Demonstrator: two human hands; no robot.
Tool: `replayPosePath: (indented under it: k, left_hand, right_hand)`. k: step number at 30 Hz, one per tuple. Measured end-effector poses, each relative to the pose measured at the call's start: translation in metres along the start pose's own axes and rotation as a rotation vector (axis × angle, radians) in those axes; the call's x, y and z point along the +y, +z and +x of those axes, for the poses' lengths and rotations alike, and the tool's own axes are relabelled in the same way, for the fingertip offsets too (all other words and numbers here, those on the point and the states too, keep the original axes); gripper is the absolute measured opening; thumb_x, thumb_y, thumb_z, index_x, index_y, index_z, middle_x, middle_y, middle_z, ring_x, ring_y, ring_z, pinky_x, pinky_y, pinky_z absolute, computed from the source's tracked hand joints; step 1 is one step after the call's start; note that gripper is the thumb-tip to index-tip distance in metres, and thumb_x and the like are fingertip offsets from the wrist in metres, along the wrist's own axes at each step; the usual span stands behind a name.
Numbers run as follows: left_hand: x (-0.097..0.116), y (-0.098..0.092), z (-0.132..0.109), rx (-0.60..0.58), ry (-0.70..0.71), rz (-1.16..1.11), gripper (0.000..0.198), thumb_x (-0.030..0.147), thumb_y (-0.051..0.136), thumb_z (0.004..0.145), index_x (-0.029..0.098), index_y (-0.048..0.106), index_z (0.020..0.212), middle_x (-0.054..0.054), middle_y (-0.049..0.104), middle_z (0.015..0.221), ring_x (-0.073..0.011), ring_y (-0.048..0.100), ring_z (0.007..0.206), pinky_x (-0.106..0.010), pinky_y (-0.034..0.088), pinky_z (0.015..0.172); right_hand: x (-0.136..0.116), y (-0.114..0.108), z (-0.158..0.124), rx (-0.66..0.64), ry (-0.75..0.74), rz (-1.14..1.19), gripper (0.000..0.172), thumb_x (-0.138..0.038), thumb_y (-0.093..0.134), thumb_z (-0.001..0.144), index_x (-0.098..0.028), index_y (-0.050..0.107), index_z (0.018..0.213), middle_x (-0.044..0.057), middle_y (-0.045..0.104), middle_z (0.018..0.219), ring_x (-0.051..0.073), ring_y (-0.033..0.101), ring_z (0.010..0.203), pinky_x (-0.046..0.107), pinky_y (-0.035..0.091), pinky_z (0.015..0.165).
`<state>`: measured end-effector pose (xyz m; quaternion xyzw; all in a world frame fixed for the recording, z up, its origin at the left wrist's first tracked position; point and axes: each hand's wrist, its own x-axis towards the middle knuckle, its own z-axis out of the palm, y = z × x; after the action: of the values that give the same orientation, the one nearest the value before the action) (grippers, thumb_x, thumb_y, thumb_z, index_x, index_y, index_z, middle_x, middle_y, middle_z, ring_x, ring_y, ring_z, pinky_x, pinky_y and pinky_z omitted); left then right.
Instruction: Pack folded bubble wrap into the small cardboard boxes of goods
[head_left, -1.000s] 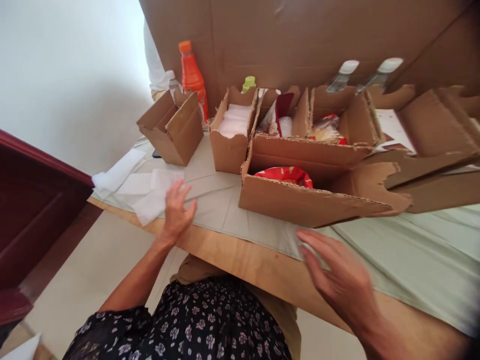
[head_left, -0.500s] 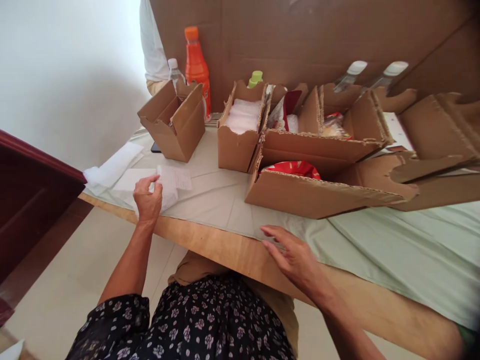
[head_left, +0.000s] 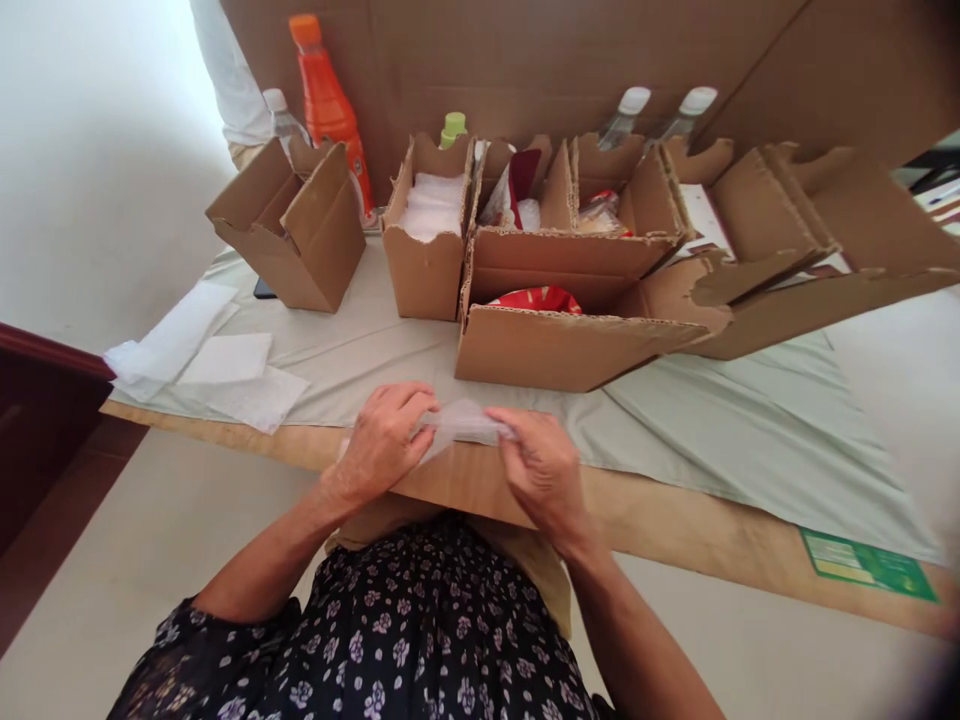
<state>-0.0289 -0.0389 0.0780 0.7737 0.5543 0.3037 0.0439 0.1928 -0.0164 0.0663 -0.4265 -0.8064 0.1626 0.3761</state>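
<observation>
Just above the table's front edge, a thin translucent plastic sheet is stretched between my two hands; whether it is a flat sheet or a small bag I cannot tell. My left hand pinches its left end between thumb and fingers. At the other end my right hand is closed on a bunched corner. To the left lie more white wrapping sheets, flat and overlapping on the cloth, with a longer white piece beside them.
Cardboard boxes stand along the back: one box at left, another with stacked white sheets, and a long front box holding a red packet. Behind are an orange bottle and clear bottles. Someone's sleeve shows at the back left.
My left hand has moved right, carrying the translucent sheet away from the white pieces. My right hand has closed on its other end. The view has shifted to the right.
</observation>
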Motion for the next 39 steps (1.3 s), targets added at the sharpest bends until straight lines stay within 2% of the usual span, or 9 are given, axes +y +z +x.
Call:
replayPosePath:
  k: [3, 7, 11, 14, 20, 26, 31, 36, 39]
  left_hand:
    - [-0.014, 0.001, -0.01, -0.17, -0.092, -0.001, 0.032, 0.008, 0.055, 0.081, 0.021, 0.072, 0.104, -0.008, 0.078, 0.103, -0.0277, 0.072, 0.1, -0.043, 0.056, 0.092]
    - [-0.029, -0.024, -0.018, -0.326, -0.3, -0.198, 0.017, 0.026, 0.056, 0.088, 0.023, 0.073, 0.092, -0.005, 0.078, 0.093, -0.025, 0.072, 0.09, -0.037, 0.056, 0.085]
    - [-0.042, -0.058, 0.0, -0.556, -0.443, -0.398, 0.028, 0.049, 0.062, 0.089, 0.024, 0.075, 0.092, -0.002, 0.075, 0.087, -0.0214, 0.068, 0.08, -0.03, 0.052, 0.072]
    - [-0.055, -0.054, 0.018, -0.643, -0.504, -0.434, 0.03, 0.048, 0.067, 0.08, 0.023, 0.075, 0.094, -0.003, 0.075, 0.091, -0.0221, 0.067, 0.084, -0.031, 0.052, 0.075]
    - [-0.078, -0.01, 0.012, -0.533, -0.64, -0.353, 0.058, 0.041, 0.062, 0.074, 0.016, 0.067, 0.126, 0.003, 0.057, 0.068, -0.0175, 0.055, 0.063, -0.029, 0.044, 0.062]
    - [-0.073, -0.016, -0.002, -0.427, -0.564, -0.254, 0.055, 0.043, 0.056, 0.08, 0.016, 0.068, 0.127, 0.004, 0.056, 0.067, -0.0167, 0.054, 0.063, -0.029, 0.045, 0.062]
    - [-0.072, -0.016, 0.001, -0.345, -0.549, 0.024, 0.054, 0.034, 0.055, 0.083, 0.014, 0.067, 0.132, -0.007, 0.069, 0.09, -0.0248, 0.065, 0.078, -0.041, 0.054, 0.081]
    - [-0.043, 0.004, -0.012, -0.02, -0.213, 0.217, 0.047, 0.033, 0.056, 0.095, 0.014, 0.063, 0.138, -0.022, 0.062, 0.14, -0.0381, 0.058, 0.131, -0.055, 0.047, 0.111]
    - [-0.012, 0.03, -0.017, -0.099, 0.057, 0.156, 0.049, 0.031, 0.054, 0.1, 0.018, 0.055, 0.148, -0.019, 0.049, 0.16, -0.0359, 0.041, 0.152, -0.056, 0.035, 0.123]
  right_hand:
    - [0.014, -0.053, -0.007, 0.061, 0.105, -0.054, 0.024, -0.02, 0.055, 0.099, -0.025, 0.075, 0.111, 0.004, 0.081, 0.106, 0.022, 0.077, 0.095, 0.036, 0.061, 0.088]
    - [0.028, -0.113, -0.019, 0.082, 0.209, -0.127, 0.015, -0.034, 0.064, 0.096, -0.026, 0.076, 0.101, 0.003, 0.081, 0.095, 0.021, 0.076, 0.081, 0.032, 0.061, 0.077]
    - [0.053, -0.133, -0.023, -0.066, 0.307, -0.134, 0.025, -0.043, 0.066, 0.091, -0.025, 0.076, 0.104, 0.004, 0.079, 0.088, 0.021, 0.073, 0.075, 0.032, 0.057, 0.068]
    - [0.083, -0.119, -0.019, -0.18, 0.402, -0.055, 0.041, -0.044, 0.066, 0.087, -0.022, 0.072, 0.121, 0.006, 0.078, 0.09, 0.022, 0.071, 0.079, 0.036, 0.057, 0.073]
    - [0.133, -0.078, -0.029, -0.176, 0.626, 0.052, 0.078, -0.046, 0.072, 0.076, -0.014, 0.055, 0.145, 0.013, 0.078, 0.105, 0.02, 0.066, 0.071, 0.038, 0.056, 0.069]
    - [0.124, -0.072, -0.041, -0.073, 0.567, -0.037, 0.049, -0.037, 0.061, 0.083, -0.017, 0.069, 0.128, 0.008, 0.077, 0.088, 0.023, 0.069, 0.076, 0.043, 0.057, 0.083]
    - [0.126, -0.069, -0.034, 0.054, 0.44, -0.136, 0.046, -0.04, 0.06, 0.088, -0.017, 0.069, 0.127, 0.013, 0.077, 0.112, 0.029, 0.072, 0.099, 0.049, 0.057, 0.094]
    - [0.096, -0.054, -0.037, 0.166, 0.263, -0.371, 0.04, -0.036, 0.056, 0.097, -0.017, 0.067, 0.131, 0.018, 0.068, 0.139, 0.036, 0.063, 0.128, 0.059, 0.047, 0.11]
    - [0.055, -0.017, -0.03, -0.058, 0.102, -0.323, 0.045, -0.025, 0.047, 0.101, -0.02, 0.059, 0.144, 0.014, 0.059, 0.152, 0.032, 0.055, 0.141, 0.056, 0.045, 0.114]
